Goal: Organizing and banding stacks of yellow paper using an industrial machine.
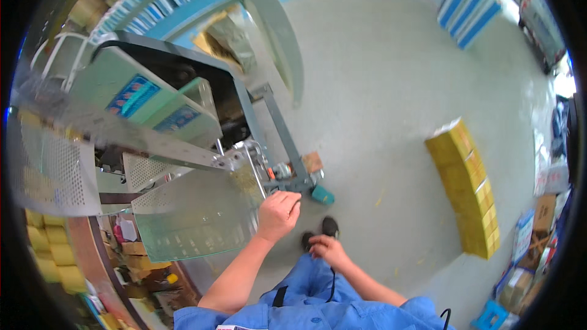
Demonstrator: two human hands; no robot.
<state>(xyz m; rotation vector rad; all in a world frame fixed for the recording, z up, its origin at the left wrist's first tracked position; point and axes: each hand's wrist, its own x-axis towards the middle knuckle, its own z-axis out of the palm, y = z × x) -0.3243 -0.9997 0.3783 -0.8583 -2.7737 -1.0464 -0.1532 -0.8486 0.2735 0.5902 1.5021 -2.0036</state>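
My left hand (280, 214) is closed in a loose fist beside the machine's metal frame and the near edge of a glass panel (189, 220). Anything inside its fingers is hidden. Lower and to the right, my right hand (327, 250) is held in front of my body, above my dark shoes, with its fingers curled together. I cannot make out what is in it. A thin black cord (333, 287) hangs just below that hand. A metal bracket with small fittings (247, 156) sits on the machine, beyond my left hand.
The grey machine frame (284, 131) fills the left, with perforated panels (52, 168) nearby. On the floor at right stands a row of yellow wrapped packs (461, 189). Blue-and-white boxes (468, 12) are at the far right. A teal object (322, 194) lies by the machine's foot.
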